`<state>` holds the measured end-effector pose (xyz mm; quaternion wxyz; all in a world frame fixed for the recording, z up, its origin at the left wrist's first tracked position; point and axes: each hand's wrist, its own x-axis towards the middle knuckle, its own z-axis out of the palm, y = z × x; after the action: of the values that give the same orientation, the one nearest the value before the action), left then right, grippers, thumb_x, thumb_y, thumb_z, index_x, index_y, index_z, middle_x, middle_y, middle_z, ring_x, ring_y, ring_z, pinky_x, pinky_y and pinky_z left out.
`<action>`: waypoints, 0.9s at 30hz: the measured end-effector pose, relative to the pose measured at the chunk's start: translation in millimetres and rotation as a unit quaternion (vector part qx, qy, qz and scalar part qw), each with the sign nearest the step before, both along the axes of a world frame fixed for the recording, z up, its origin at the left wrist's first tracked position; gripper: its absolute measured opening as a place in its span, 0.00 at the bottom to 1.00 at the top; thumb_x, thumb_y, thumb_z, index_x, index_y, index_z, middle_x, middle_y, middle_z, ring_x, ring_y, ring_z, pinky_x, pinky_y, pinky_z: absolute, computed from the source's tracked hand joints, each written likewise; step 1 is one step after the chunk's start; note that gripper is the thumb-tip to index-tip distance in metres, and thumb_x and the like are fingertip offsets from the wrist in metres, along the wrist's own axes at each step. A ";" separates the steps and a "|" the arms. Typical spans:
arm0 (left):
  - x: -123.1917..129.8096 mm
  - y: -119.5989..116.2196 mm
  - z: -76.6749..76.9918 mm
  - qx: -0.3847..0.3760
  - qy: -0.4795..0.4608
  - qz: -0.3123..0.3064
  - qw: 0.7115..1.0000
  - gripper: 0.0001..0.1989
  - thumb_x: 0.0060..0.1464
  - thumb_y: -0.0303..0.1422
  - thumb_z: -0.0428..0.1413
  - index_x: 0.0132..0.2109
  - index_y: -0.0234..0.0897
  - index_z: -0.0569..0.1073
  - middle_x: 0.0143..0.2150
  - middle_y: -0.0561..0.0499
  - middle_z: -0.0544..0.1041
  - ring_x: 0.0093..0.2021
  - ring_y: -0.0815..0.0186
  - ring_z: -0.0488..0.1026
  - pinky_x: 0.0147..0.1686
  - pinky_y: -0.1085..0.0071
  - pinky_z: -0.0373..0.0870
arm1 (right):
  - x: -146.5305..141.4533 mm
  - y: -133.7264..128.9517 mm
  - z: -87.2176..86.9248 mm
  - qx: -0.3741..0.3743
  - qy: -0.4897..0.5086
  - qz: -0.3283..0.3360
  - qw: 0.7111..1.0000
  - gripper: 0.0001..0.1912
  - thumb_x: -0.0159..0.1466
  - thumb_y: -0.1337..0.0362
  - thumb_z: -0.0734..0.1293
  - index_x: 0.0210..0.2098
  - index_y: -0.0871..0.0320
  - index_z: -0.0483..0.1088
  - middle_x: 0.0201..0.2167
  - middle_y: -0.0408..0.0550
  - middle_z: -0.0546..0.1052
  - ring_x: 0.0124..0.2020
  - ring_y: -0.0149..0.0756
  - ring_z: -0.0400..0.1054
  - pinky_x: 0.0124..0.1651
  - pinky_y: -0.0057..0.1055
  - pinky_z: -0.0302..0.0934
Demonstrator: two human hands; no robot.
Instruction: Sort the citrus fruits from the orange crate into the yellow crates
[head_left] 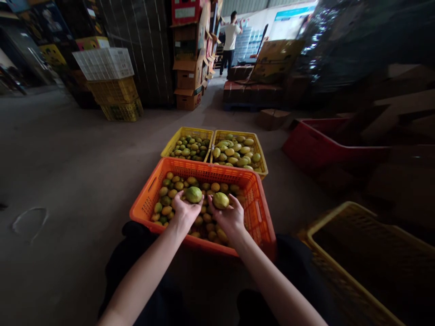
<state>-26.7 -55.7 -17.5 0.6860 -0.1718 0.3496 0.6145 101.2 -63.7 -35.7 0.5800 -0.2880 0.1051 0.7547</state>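
Note:
My left hand (185, 209) cups a green lemon (193, 194), its fingers curled around the underside. Beside it, my right hand (231, 215) holds a yellower lemon (220, 200) between thumb and fingers. Both hands are over an orange plastic crate (261, 217), which contains many small yellow and green lemons (166, 210). Against the crate's far side stand two yellow crates. Smaller, greener lemons (192, 147) fill the left yellow crate (170, 141); larger, yellowish ones (234, 151) lie in the right yellow crate (261, 156).
A yellow crate (333, 222) stands at my lower right, with a red bin (319, 140) beyond it. White and yellow crates (112, 86) are stacked at the far left. Cardboard boxes (186, 79) rise behind. A person (231, 40) stands in the background.

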 end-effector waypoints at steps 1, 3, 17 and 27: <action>0.0 -0.5 0.4 0.000 0.000 0.001 1.000 0.07 0.53 0.35 0.47 0.34 0.38 0.67 0.33 0.48 0.73 0.36 0.60 0.73 0.37 0.61 0.73 | 0.0 0.1 -0.7 0.003 -0.003 0.007 1.000 0.09 0.59 0.65 0.59 0.38 0.61 0.66 0.26 0.51 0.75 0.32 0.39 0.73 0.33 0.35 0.72; 0.1 -1.5 1.7 0.000 0.008 0.010 1.000 0.06 0.53 0.34 0.49 0.33 0.37 0.68 0.33 0.49 0.74 0.35 0.62 0.74 0.38 0.61 0.73 | -0.3 0.0 -2.0 0.025 -0.010 0.028 0.999 0.09 0.58 0.64 0.60 0.37 0.61 0.67 0.27 0.53 0.76 0.28 0.39 0.72 0.27 0.32 0.69; 3.8 -1.6 10.6 0.091 -0.109 -0.034 0.989 0.13 0.56 0.25 0.44 0.36 0.31 0.73 0.30 0.46 0.77 0.33 0.63 0.77 0.35 0.64 0.77 | -3.6 -2.4 4.9 0.138 -0.027 0.081 0.987 0.08 0.59 0.60 0.65 0.34 0.58 0.70 0.24 0.44 0.76 0.20 0.29 0.65 0.19 0.24 0.60; 0.0 -8.8 8.1 0.158 -0.122 -0.042 0.979 0.14 0.53 0.27 0.47 0.42 0.32 0.75 0.33 0.46 0.78 0.36 0.63 0.77 0.41 0.65 0.75 | 6.7 -2.0 15.4 0.190 -0.047 0.052 0.979 0.11 0.59 0.60 0.64 0.40 0.56 0.72 0.36 0.46 0.80 0.29 0.34 0.73 0.27 0.27 0.67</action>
<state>-26.7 -64.4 -9.4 0.7670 -0.1207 0.1687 0.6072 107.9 -65.7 -20.3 0.5882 -0.2126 -0.0827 0.7759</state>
